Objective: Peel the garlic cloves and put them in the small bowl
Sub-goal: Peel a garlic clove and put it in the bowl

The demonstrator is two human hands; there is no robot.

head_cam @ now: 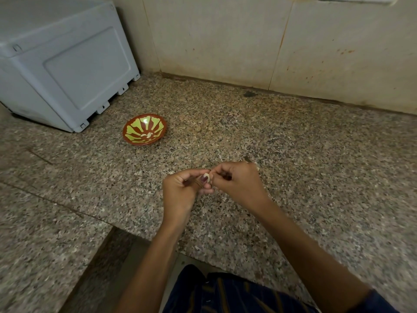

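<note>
Both hands pinch a garlic clove over a granite counter.

The left hand (180, 190) and right hand (237, 184) meet, fingers curled on the clove (209, 177), above the speckled counter (316, 154). The bowl (144, 129), holding pale peeled cloves, sits well apart beside a grey box (63, 64); stained beige wall (225, 37) behind.

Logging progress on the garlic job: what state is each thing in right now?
Garlic clove: held between both hands.
Left hand: pinches the clove.
Right hand: pinches the clove.
Small bowl: upright on the counter, pale pieces inside.
Grey box: closed.
</note>
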